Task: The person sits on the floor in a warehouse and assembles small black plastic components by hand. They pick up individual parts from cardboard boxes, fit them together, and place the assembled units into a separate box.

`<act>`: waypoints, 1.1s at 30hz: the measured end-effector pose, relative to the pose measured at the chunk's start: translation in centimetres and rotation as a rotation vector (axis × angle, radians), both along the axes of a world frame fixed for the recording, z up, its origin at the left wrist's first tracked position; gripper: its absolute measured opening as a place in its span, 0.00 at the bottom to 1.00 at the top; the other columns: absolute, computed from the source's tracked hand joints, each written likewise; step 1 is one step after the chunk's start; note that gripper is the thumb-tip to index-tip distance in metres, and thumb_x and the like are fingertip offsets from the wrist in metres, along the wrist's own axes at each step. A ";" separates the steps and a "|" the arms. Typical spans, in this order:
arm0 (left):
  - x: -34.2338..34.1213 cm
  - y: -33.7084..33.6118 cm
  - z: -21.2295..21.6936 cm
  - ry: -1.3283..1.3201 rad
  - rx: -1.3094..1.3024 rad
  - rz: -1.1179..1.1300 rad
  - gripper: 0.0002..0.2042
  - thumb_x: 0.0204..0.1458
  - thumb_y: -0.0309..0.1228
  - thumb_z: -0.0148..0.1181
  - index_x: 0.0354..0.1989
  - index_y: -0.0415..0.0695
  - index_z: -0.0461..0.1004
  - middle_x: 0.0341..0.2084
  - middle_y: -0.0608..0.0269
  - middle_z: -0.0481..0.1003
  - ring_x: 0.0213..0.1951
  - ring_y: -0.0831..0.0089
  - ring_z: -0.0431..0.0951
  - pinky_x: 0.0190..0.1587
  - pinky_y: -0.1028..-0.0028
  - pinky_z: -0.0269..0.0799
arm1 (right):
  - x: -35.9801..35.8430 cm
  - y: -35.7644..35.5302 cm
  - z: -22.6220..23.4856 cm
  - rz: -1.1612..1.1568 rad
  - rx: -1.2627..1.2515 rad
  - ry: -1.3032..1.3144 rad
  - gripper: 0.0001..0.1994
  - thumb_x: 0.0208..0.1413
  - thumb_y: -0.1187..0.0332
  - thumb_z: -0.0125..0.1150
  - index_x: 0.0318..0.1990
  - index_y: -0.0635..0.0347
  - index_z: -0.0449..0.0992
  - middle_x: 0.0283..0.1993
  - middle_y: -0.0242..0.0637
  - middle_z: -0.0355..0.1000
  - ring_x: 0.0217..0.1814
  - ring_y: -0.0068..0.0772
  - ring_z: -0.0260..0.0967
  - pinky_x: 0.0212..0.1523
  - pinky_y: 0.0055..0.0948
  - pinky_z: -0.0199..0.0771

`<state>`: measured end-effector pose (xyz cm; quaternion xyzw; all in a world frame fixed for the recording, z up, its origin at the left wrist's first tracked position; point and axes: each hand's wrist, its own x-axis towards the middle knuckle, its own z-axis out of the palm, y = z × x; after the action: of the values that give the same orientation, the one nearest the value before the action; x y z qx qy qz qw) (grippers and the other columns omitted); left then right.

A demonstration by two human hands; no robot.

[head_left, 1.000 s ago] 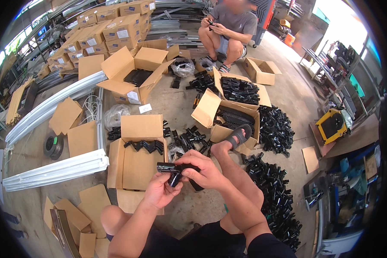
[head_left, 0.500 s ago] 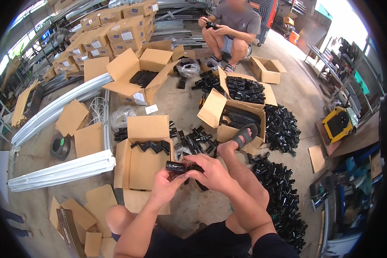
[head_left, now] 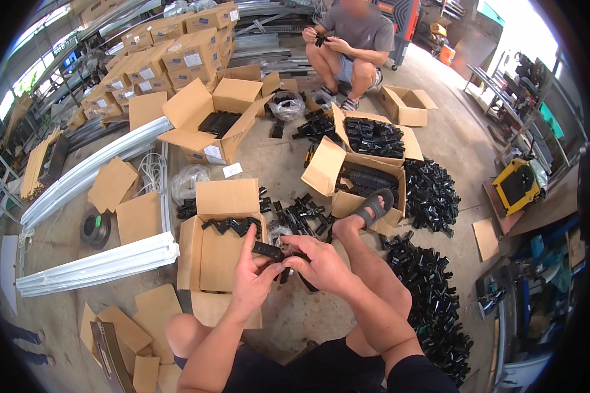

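Two hands meeting low in the middle of the head view, just above the knees. Left hand (head_left: pixel 252 278) raised with fingers pointing up, thumb and fingertips pinching the near end of a small black plastic bracket (head_left: pixel 269 251). Right hand (head_left: pixel 321 265) curled over the bracket's other end, fingers bent around it and around a second dark piece below, partly hidden by the palm. Bracket held level in the air, just beside the right edge of an open cardboard box (head_left: pixel 219 252); a short row of matching black brackets (head_left: pixel 233 226) lying at that box's far end.

Scattered beyond the hands on the concrete floor (head_left: pixel 278 160): loose black parts (head_left: pixel 301 216). Sandalled foot (head_left: pixel 370 209) stretched out against a second open carton (head_left: pixel 364 180) filled with the same black parts. Large heap of black pieces (head_left: pixel 432 308) running along the right leg.

Long white metal profiles (head_left: pixel 98 265) lying to the left, a coil of wire (head_left: pixel 95 229) near them, flat cardboard sheets (head_left: pixel 137 216) about. Farther off, another person (head_left: pixel 351 39) squatting, both hands on a small dark part. Stacked closed cartons (head_left: pixel 170 52) at upper left.
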<state>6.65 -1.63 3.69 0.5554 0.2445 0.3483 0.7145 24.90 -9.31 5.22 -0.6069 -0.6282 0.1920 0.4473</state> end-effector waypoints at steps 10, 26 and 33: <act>-0.2 0.4 -0.3 0.042 -0.037 -0.015 0.46 0.61 0.19 0.63 0.79 0.37 0.33 0.49 0.48 0.81 0.51 0.69 0.82 0.57 0.70 0.76 | -1.0 0.1 -0.5 -0.032 0.038 0.053 0.22 0.61 0.64 0.68 0.60 0.59 0.73 0.47 0.47 0.77 0.47 0.52 0.79 0.44 0.41 0.80; 0.0 0.4 -1.1 -0.021 -0.201 0.004 0.21 0.60 0.18 0.64 0.62 0.33 0.70 0.52 0.56 0.80 0.55 0.73 0.79 0.60 0.73 0.74 | -1.2 0.4 -0.6 -0.057 0.031 0.062 0.18 0.63 0.61 0.65 0.56 0.59 0.75 0.46 0.46 0.77 0.44 0.54 0.78 0.41 0.44 0.79; 0.5 0.3 -1.0 0.001 -0.199 0.014 0.21 0.61 0.17 0.62 0.63 0.34 0.70 0.53 0.55 0.79 0.55 0.72 0.79 0.60 0.73 0.73 | -1.4 0.1 -0.5 -0.078 0.032 0.078 0.18 0.65 0.63 0.62 0.57 0.61 0.74 0.44 0.48 0.77 0.42 0.56 0.78 0.41 0.45 0.78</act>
<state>7.18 -1.35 2.71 0.4802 0.2824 0.3270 0.7633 23.50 -9.24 4.70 -0.6157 -0.5891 0.1879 0.4885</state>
